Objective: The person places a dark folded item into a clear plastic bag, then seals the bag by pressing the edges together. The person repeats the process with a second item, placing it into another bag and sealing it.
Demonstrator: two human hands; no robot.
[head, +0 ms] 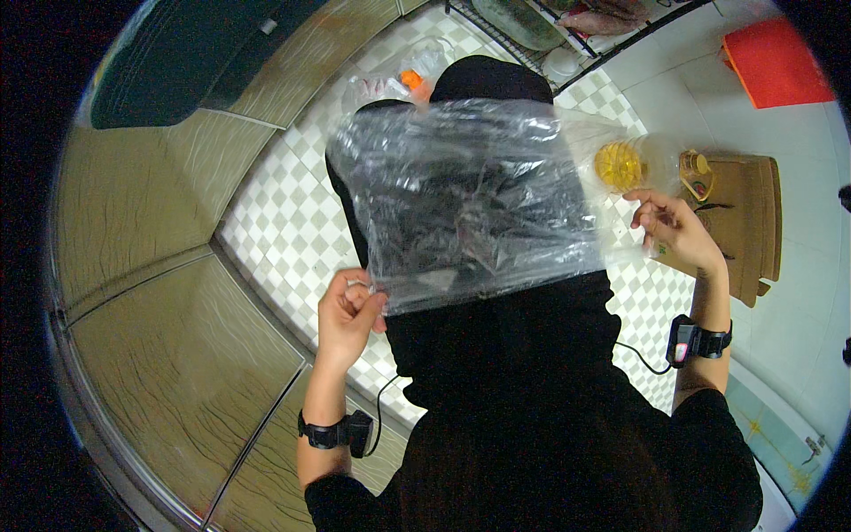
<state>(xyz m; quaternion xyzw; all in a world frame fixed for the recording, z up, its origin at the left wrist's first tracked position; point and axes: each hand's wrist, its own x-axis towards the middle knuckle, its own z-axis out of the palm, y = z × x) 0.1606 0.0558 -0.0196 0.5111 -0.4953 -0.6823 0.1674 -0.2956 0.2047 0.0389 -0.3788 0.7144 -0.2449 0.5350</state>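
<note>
A large clear plastic bag [479, 199] is spread in front of my body, above my dark-clothed legs. My left hand [349, 302] pinches its near left corner between thumb and fingers. At the opposite near corner, the curled fingers of my right hand [675, 229] hold the film, though the grip is partly hidden. The bag's near edge runs nearly straight between both hands. Its surface is wrinkled and shiny, and my dark clothing shows through. Beyond my right fingertips stands a clear bottle of yellow oil [618, 166], partly seen through the film.
A cardboard box [754, 219] stands on the right beside a smaller yellow bottle [695, 176]. Cabinet doors [179, 332] line the left. Plastic bags [375, 90] with an orange item [412, 80] lie on the checkered floor [286, 226]. A black wire rack [495, 46] holds produce ahead.
</note>
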